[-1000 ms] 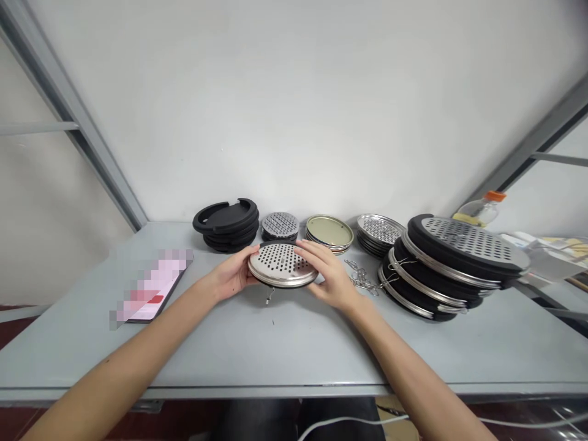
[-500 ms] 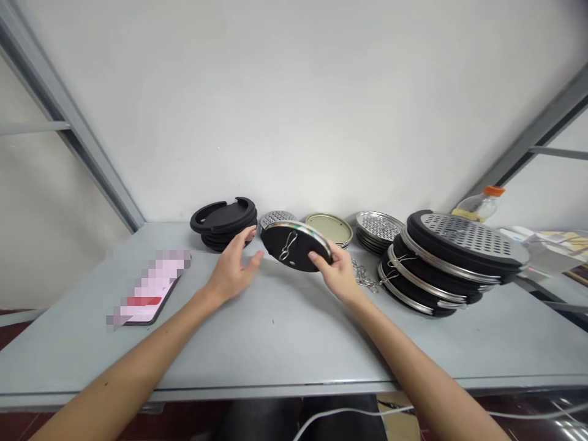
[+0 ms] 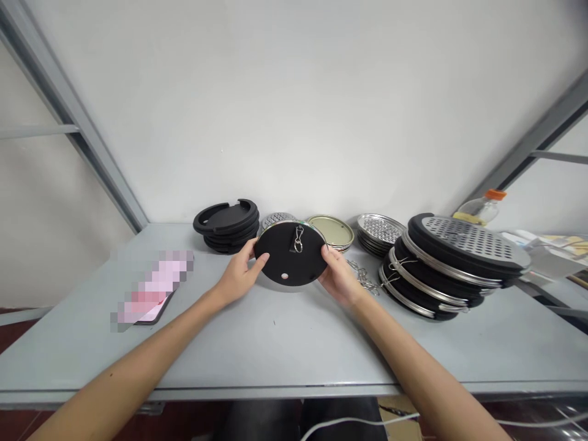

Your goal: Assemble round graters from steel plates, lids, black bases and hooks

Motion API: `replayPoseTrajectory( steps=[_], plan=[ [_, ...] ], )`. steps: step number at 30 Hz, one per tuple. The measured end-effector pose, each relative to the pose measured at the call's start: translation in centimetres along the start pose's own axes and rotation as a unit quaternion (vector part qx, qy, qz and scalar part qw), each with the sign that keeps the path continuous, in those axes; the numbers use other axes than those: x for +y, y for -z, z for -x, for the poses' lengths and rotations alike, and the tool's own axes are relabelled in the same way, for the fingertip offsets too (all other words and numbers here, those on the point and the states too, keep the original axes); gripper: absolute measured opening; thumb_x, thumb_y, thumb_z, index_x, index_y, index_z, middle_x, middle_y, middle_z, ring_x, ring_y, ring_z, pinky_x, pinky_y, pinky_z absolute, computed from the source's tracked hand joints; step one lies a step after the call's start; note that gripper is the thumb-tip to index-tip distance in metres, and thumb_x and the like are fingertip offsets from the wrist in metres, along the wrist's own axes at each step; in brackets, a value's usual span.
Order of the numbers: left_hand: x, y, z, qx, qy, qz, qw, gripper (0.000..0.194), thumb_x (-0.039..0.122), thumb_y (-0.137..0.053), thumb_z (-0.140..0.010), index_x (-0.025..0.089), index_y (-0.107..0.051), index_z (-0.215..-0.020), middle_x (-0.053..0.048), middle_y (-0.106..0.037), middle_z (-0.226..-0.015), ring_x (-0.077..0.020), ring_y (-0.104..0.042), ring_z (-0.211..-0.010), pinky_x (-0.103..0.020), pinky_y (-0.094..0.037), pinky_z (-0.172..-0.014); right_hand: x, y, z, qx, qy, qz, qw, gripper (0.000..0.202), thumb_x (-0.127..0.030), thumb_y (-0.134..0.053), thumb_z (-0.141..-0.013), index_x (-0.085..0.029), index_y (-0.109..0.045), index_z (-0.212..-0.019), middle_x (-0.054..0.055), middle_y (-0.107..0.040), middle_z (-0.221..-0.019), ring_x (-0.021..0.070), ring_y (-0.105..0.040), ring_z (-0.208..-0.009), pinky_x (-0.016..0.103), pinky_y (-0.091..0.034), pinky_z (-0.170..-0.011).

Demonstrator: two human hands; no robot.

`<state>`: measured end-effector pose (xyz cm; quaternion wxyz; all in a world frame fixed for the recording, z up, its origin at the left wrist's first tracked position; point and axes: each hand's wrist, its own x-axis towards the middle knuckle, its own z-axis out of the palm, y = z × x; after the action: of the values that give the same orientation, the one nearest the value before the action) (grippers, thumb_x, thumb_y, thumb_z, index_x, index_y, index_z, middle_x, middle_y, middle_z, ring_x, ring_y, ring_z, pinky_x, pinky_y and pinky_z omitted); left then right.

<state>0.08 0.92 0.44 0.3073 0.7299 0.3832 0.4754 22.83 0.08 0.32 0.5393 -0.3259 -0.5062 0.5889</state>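
A round black disc with a thin shiny rim is held up over the middle of the table, its flat black face toward me. A metal clip hangs at its upper part, and a small whitish spot shows low on the face. My left hand grips the left edge, thumb on the front. At the right edge, my right hand grips it the same way. Just right of that hand lies a heap of metal clips.
Black rings are stacked at back left. Perforated discs, pale green lids and silver discs stand along the wall. A tall stack is at right, near an orange-capped bottle. A phone lies left.
My left hand has moved right and taken hold of the disc's left edge. The disc has turned so its black face shows more fully, with the clip higher up.
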Motion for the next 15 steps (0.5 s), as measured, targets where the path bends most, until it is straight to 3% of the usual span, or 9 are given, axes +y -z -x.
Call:
replayPoseTrajectory(
  steps=[9,13,15],
  plan=[
    [-0.3,0.4,-0.3,0.001,0.015,0.003,1.000,0.039,0.043,-0.043,-0.094,0.018,-0.051,-0.123,-0.009,-0.061,-0.119,-0.0222,-0.056,-0.110,-0.038,-0.042,-0.098,0.3,-0.1,-0.1,0.005,0.011,0.027,1.000,0.049,-0.058,-0.053,-0.084,-0.023,-0.061,-0.117,0.006,-0.073,-0.096,0.0219,-0.068,-0.088,0.034,-0.054,-0.077],
    [-1.0,0.7,-0.3,0.017,0.015,0.031,0.999,0.044,0.046,-0.031,-0.098,0.018,-0.047,-0.128,-0.012,-0.057,-0.125,-0.0235,-0.054,-0.116,-0.039,-0.042,-0.097,-0.7,0.1,0.2,0.028,0.112,0.108,0.987,0.043,-0.052,-0.053,-0.086,-0.025,-0.060,-0.119,0.006,-0.070,-0.105,0.0229,-0.064,-0.096,0.037,-0.051,-0.086],
    [-1.5,0.7,-0.2,0.006,0.015,0.026,1.000,0.044,0.047,-0.030,-0.098,0.018,-0.047,-0.127,-0.013,-0.057,-0.124,-0.0237,-0.056,-0.113,-0.039,-0.044,-0.094,-2.1,0.5,0.7,0.046,0.185,0.201,0.961,0.039,-0.047,-0.057,-0.085,-0.023,-0.062,-0.116,0.006,-0.068,-0.109,0.0242,-0.062,-0.100,0.039,-0.048,-0.090]
  ],
)
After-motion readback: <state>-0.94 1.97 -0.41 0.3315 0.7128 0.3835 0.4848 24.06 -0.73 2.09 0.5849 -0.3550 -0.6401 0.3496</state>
